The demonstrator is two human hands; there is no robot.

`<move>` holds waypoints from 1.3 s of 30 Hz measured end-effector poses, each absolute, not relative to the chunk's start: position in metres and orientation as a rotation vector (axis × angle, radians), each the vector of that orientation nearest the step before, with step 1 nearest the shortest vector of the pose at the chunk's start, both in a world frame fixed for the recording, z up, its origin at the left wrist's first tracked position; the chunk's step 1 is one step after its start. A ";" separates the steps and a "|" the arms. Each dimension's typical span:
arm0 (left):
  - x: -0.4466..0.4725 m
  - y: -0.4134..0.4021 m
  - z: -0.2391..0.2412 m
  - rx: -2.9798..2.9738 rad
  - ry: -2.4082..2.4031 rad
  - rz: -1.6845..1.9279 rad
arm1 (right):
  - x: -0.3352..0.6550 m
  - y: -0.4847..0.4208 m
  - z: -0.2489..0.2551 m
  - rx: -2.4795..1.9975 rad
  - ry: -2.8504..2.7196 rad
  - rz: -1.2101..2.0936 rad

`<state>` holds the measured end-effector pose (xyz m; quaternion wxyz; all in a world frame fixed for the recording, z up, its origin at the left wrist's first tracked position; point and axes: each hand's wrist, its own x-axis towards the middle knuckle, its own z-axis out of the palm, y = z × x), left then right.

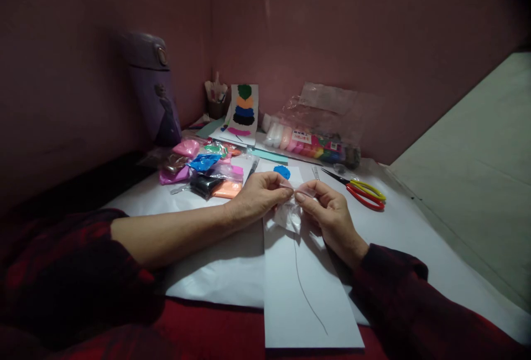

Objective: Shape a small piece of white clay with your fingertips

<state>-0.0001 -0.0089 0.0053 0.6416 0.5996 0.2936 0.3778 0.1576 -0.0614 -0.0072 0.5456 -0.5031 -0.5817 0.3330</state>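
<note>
My left hand [265, 194] and my right hand [327, 210] meet in the middle, fingers pinched on the top edge of a small clear plastic bag [289, 217] with whitish contents. The bag hangs over a long white paper strip [307, 299] that bears a thin curved dark line. Beyond my fingertips, a textured blue patch [282, 172] sits near the strip's far end. Scissors [360, 189] with red and yellow handles lie to the right of my right hand. Left of my left hand are several bags of coloured clay [203, 163].
A purple bottle [155, 94] stands at the left by the wall. At the back are a card with coloured patches [244, 108], a brown cup of tools [216, 107], and a clear pack of coloured clay [311, 141]. White sheeting [207, 277] covers the table.
</note>
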 end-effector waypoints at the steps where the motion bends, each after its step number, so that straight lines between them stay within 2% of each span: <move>1: 0.000 -0.009 0.006 1.372 0.673 0.859 | 0.158 -0.061 -0.007 -1.196 -1.380 0.781; 11: 0.000 -0.010 0.006 1.413 0.629 0.867 | 0.158 -0.061 -0.009 -1.216 -1.408 0.688; 39: 0.000 -0.009 0.006 1.385 0.597 0.902 | 0.157 -0.063 -0.006 -1.206 -1.390 0.748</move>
